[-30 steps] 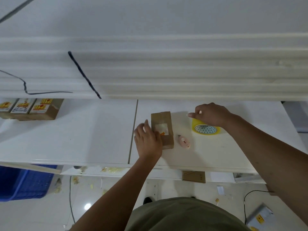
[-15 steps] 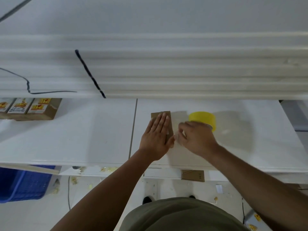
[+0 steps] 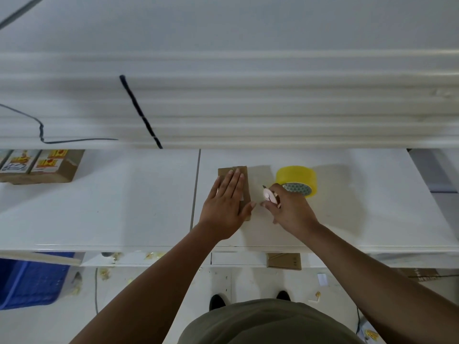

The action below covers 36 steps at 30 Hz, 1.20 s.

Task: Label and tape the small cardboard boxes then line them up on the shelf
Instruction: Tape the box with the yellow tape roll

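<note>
On the white table (image 3: 124,207), just right of its seam, the small cardboard box (image 3: 246,194) is lying flat. The left hand (image 3: 224,207) is pressing down on its top with the fingers straight and close together and the thumb out at the box's right edge. The right hand (image 3: 289,212) is pinching a small pink cutter (image 3: 268,194) just right of the box, in front of a yellow tape roll (image 3: 296,178). Three labelled boxes (image 3: 49,166) are sitting at the far left.

The box is probably light, stiff-walled and apt to slide on the smooth top, so gripping across its two long sides looks safest. Its long axis is running near to far, one short end facing the far wall.
</note>
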Each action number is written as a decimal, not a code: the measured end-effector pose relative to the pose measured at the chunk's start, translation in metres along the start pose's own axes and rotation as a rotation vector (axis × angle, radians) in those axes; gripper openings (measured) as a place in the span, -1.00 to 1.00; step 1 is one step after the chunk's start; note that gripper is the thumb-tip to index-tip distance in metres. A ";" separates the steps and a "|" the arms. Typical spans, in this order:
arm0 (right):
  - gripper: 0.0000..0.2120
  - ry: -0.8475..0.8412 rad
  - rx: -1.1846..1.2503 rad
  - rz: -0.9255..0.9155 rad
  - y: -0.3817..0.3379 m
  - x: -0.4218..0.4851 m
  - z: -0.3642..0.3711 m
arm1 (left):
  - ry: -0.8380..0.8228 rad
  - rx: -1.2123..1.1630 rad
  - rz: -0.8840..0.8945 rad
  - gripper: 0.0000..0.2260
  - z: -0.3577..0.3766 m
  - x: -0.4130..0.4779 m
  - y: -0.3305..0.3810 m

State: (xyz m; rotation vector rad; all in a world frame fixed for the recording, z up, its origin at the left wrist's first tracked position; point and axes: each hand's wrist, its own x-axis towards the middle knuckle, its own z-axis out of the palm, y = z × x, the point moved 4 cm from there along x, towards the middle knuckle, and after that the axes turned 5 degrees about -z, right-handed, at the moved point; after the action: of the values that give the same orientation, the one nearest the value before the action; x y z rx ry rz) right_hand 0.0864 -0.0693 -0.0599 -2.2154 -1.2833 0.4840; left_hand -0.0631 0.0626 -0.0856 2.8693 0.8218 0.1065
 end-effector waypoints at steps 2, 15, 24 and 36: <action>-0.80 0.068 0.123 0.009 -0.005 0.006 -0.003 | -0.001 -0.011 0.003 -0.26 0.001 0.000 0.000; -0.84 0.085 0.112 0.073 -0.027 0.043 0.001 | -0.025 -0.030 0.025 -0.36 0.003 0.001 -0.002; -0.76 0.021 -0.065 0.004 -0.023 0.047 -0.004 | -0.034 -0.024 0.020 -0.34 0.000 0.000 -0.001; -0.77 -0.147 -0.015 0.031 -0.008 0.044 -0.021 | -0.056 -0.059 -0.047 -0.38 -0.006 -0.004 -0.009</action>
State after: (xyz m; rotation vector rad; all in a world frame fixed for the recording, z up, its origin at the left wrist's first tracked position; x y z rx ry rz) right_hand 0.1139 -0.0333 -0.0401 -2.2507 -1.3314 0.6615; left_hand -0.0720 0.0687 -0.0811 2.7824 0.8606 0.0441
